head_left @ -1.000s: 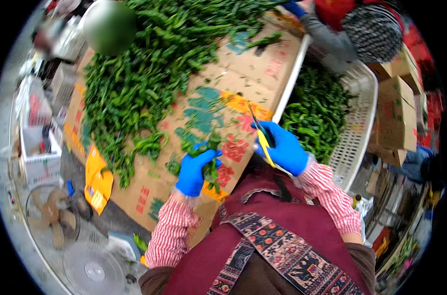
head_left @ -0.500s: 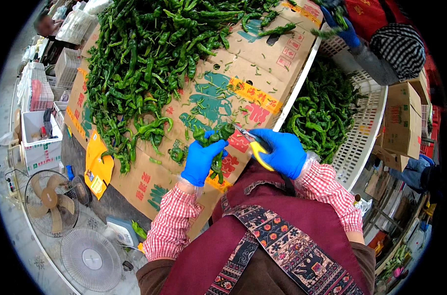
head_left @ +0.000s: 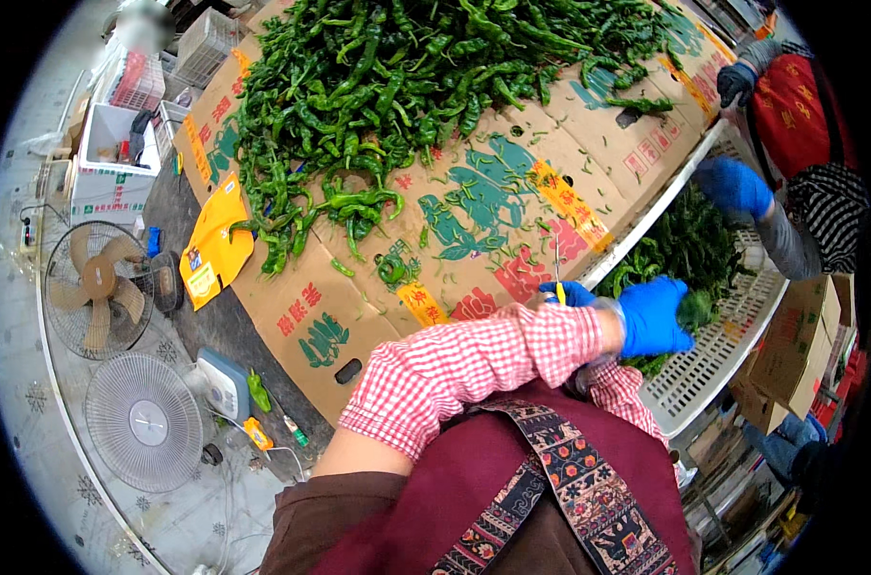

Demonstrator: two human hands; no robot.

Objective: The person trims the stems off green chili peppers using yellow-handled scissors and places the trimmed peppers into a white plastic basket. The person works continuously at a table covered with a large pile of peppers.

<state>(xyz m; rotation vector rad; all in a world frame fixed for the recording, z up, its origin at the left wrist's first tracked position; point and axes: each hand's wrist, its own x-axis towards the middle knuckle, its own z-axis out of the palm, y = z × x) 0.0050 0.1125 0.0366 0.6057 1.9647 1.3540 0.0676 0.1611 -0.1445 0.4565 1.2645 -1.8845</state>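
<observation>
My left hand [head_left: 654, 316], blue-gloved, reaches across over the white perforated crate [head_left: 680, 393] of green peppers [head_left: 665, 240], fingers spread beside blurred green peppers [head_left: 696, 310] at its tips. Behind my left forearm, my right hand [head_left: 574, 295] is closed on yellow-handled scissors [head_left: 557, 287], points upward, and is partly hidden. Above and left, a large pile of long green peppers [head_left: 397, 77] lies on cardboard [head_left: 608, 144] with scattered cut bits.
A co-worker's blue-gloved hand [head_left: 733, 188] hangs over the crate's far end. Two fans [head_left: 100, 283], a scale [head_left: 223, 379] and white bins [head_left: 110, 192] stand left. An orange packet [head_left: 210, 254] lies on the cardboard's edge. Boxes [head_left: 780, 355] are stacked right.
My left hand has swung right from the cardboard to the crate, carrying peppers that now leave its fingers. The scissors now point upward. The view has shifted; the co-worker's hand has lowered.
</observation>
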